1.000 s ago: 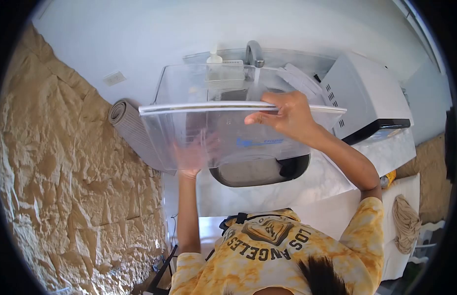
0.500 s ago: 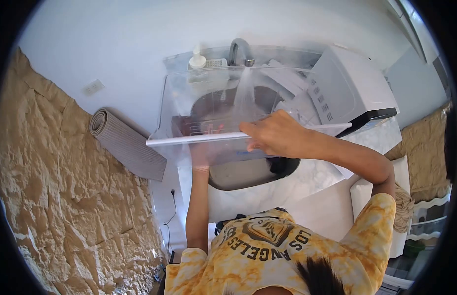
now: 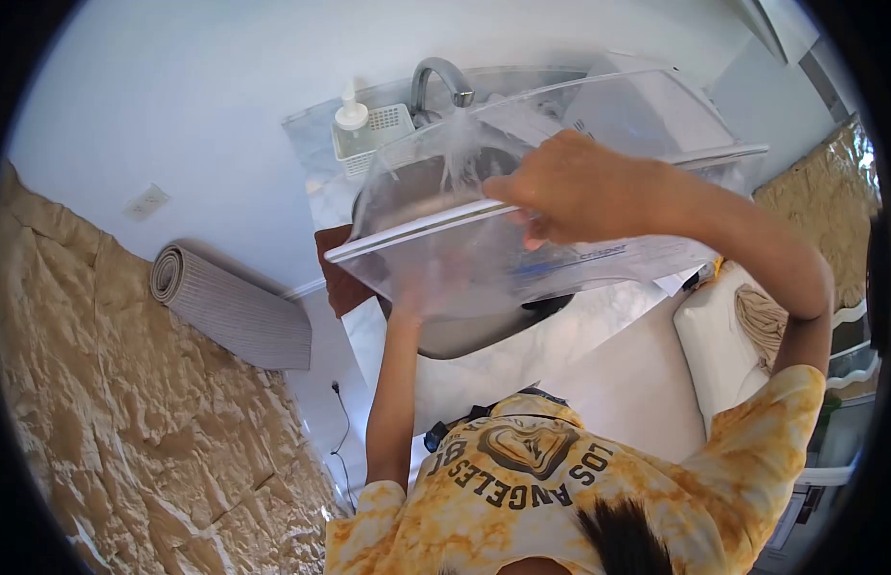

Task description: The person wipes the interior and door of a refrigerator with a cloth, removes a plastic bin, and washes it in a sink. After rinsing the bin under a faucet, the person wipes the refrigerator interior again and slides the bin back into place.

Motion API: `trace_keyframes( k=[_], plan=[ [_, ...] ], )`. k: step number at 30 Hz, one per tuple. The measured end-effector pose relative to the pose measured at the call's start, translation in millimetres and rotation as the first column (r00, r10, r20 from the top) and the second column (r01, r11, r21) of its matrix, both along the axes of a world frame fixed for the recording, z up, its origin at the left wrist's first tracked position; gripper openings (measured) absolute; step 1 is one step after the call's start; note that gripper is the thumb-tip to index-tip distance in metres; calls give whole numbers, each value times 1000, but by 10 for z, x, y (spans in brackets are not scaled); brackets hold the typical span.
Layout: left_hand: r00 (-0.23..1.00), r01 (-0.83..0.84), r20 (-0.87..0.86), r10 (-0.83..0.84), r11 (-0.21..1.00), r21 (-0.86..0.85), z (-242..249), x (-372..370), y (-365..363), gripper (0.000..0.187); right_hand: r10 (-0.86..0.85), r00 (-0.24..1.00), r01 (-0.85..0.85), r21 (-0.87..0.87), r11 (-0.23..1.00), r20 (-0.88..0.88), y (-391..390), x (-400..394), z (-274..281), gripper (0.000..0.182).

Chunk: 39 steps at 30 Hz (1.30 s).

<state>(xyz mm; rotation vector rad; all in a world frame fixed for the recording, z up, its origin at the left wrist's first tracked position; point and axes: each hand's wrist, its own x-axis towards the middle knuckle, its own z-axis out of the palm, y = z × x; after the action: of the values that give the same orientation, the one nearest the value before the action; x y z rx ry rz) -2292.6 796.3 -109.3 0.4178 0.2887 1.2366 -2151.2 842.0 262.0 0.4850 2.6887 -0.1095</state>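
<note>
Water from the tap runs into a clear plastic bin held tilted over the sink. Right hand grips the bin's near rim, fingers curled over it. Left hand props the bin from below; its fingers blur behind the plastic, seemingly spread flat. Soap bottle stands left of the tap.

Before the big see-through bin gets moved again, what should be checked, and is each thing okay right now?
1. Right hand grips the clear bin at its white rim: ok.
2. Left hand supports the bin from below, seen blurred through the plastic: ok.
3. Bin is over the sink: ok.
4. Faucet water lands inside the bin: ok.
5. Bin is level: not ok, it tilts.
6. Soap bottle stands clear of the bin: ok.
</note>
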Motion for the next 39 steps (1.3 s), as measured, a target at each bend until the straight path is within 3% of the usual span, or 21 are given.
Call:
trace_keyframes(
  k=[2,4,5,8,10,12,14,16,18,20,23,25,29,32,35,37,39],
  plan=[
    [965,74,-262,-34,987,144,28,153,165,37,-56,992,55,16,998,114,-2,-49,98,19],
    [954,156,-276,-116,979,130,22,285,413,36,-39,985,32,47,998,165,66,-85,72,20],
    [954,202,-246,-171,974,104,13,345,536,35,-38,981,27,60,998,188,112,-94,38,21],
    [927,337,227,-297,927,-162,-61,350,868,34,-81,906,60,63,996,416,318,-156,-75,20],
    [921,341,288,-262,899,-273,-103,233,1077,32,-69,842,13,109,994,535,318,-210,-107,22],
    [959,280,149,-243,899,-336,-121,108,1306,32,-53,774,-48,141,989,631,313,-286,-172,24],
    [958,135,-199,-204,940,-314,-13,130,1464,26,-34,707,-105,152,983,707,304,-336,-301,26],
    [860,-38,-497,-114,958,-285,223,209,1429,21,47,723,-142,82,986,689,390,-333,-417,26],
    [685,-244,-729,-5,940,-237,587,431,1299,17,68,709,-161,67,985,702,424,-320,-568,25],
    [645,-257,-764,12,945,-202,90,667,1552,14,38,661,-148,81,986,750,438,-375,-678,22],
    [496,-372,-861,113,924,-93,-77,810,1592,13,32,610,-125,56,991,791,485,-438,-840,20],
    [466,-386,-860,207,922,13,-92,804,1530,13,65,603,-139,25,990,795,521,-502,-945,20],
    [606,-247,-692,392,920,304,-47,676,1247,14,114,612,-151,-26,988,783,589,-727,-1145,21],
    [689,-99,-604,400,878,469,123,572,985,16,142,623,-167,-47,985,769,616,-929,-1281,21],
    [713,-42,-594,372,869,493,109,552,891,17,149,630,-162,-59,985,762,594,-1075,-1352,22],
    [758,-62,-566,325,899,433,-354,635,955,19,167,632,-164,-80,983,757,570,-1159,-1362,23],
    [761,-55,-567,316,902,428,-374,689,914,19,180,650,-168,-91,982,739,530,-1195,-1362,23]
  ],
)
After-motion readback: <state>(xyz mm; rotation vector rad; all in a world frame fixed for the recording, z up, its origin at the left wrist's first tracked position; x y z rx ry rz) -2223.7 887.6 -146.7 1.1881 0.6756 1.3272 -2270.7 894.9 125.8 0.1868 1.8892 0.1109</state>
